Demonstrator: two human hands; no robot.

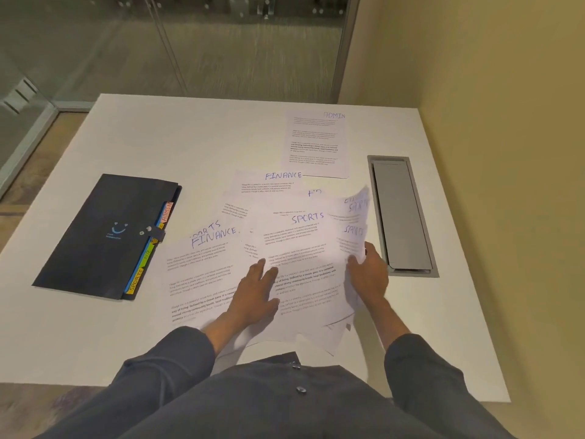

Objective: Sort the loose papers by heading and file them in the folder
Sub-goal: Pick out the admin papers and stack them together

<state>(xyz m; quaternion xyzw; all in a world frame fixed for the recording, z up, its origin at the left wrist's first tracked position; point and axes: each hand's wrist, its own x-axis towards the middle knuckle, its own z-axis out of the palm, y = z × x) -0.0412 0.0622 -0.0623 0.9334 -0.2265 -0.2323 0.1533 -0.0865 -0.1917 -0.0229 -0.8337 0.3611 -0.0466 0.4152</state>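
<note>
Several loose papers lie fanned over the white table [126, 343]. A SPORTS sheet [304, 242] is on top in the middle, a FINANCE sheet [202, 264] lies to its left, and another FINANCE sheet [269, 182] sits farther back. An ADMIN sheet [316, 144] lies apart at the back. My left hand [256, 296] presses flat on the pile. My right hand [368, 274] grips the raised right edge of some SPORTS sheets [356, 223], which are blurred. The dark folder [104, 236] lies snapped closed at the left, with coloured tabs reading ADMIN and SPORTS.
A grey metal cable hatch [402, 217] is set into the table right of the papers. A beige wall stands along the right side, and glass partitions run behind the table. The table's near edge is at my body.
</note>
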